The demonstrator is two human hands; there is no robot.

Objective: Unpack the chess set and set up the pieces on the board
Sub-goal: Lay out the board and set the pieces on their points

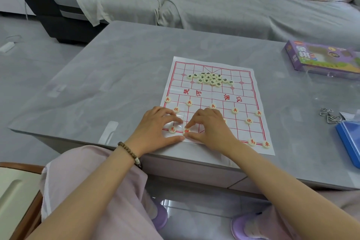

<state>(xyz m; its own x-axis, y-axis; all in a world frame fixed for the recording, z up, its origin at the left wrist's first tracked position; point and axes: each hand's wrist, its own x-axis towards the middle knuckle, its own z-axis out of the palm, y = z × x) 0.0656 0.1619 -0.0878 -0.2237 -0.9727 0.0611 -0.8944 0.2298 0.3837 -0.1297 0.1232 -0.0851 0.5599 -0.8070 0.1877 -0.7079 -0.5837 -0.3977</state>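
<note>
Closest to you are your knees in pale pink trousers and a purple slipper [239,228] on the floor, with a wooden chair [17,191] at your left. Your left wrist wears a bracelet [129,152] of brown beads.

Both hands lie on the near edge of the paper board [212,95], which is flat on the grey table [116,76]. Your left hand [155,130] is relaxed and spread. Its fingers arch onto the paper and the thumb stretches along the near border. A red horse piece [172,129] sits in the arch between them, and I cannot tell if it is touched.

Your right hand [210,126] has the index finger reaching out onto a cream piece [186,131] on the back row, just beside the horse piece. The other fingers are curled. The thumb lies just under this piece, so I cannot tell if you pinch it or only press it.

Further on the near half, a row of five red soldier pieces [213,106] stands before the river. Behind it are two cannon pieces [249,121], one on each side. A second horse [252,141] and a chariot [266,144] are at the near right corner.

On the far half, the dark-lettered pieces [209,79] lie together in a heap.

To the right are a blue case [348,142], some metal wire rings [329,116] and, further, the purple game box [321,57]. Behind the table is a sofa [214,2] under a grey cover.
</note>
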